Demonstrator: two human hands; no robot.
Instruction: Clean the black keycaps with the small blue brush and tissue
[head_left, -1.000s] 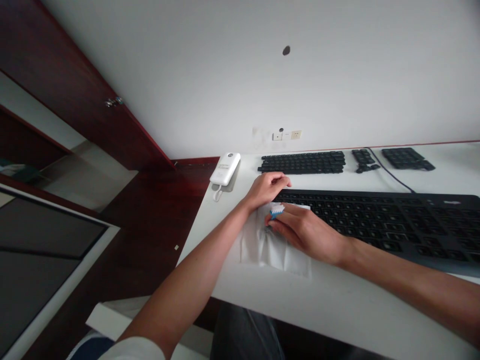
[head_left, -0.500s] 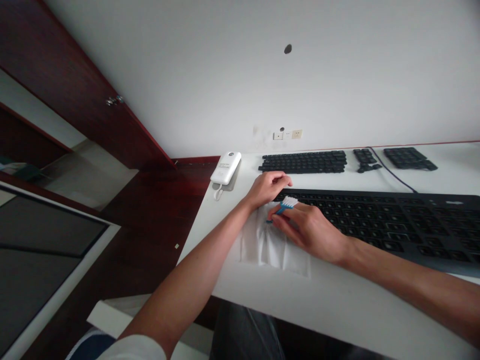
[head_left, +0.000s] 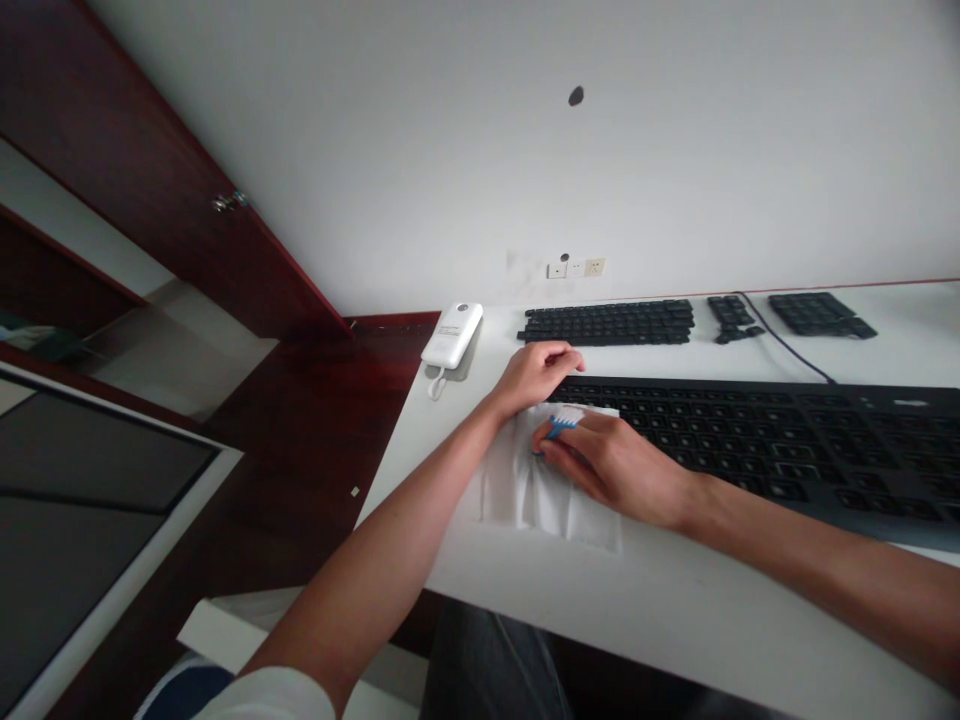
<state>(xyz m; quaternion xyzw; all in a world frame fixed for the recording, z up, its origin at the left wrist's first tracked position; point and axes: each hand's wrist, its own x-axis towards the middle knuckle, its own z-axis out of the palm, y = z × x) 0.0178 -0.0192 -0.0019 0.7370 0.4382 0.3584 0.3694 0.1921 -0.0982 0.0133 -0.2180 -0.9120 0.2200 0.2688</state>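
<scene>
A black keyboard [head_left: 742, 430], its keycaps off over most of the visible area, lies on the white desk [head_left: 480, 560]. My left hand [head_left: 536, 378] is at its upper left corner, fingers curled over the edge. Pinched in my right hand [head_left: 622, 460] is a small blue brush [head_left: 564, 424] with white bristles pointing up. A creased white tissue [head_left: 540, 500] lies beneath this hand, overlapping the keyboard's left end. Part of the brush handle is hidden by my fingers.
Behind the keyboard lie removed black keycaps in groups: a large block [head_left: 607, 323], a small cluster [head_left: 731, 315] and a number-pad block [head_left: 817, 315]. A dark cable [head_left: 795, 356] runs between them. A white power bank [head_left: 452, 337] stands near the desk's left edge.
My right hand has shifted slightly left and toward me with the brush, which now sits over the tissue. More of the tissue's far edge shows. My left hand stays in place.
</scene>
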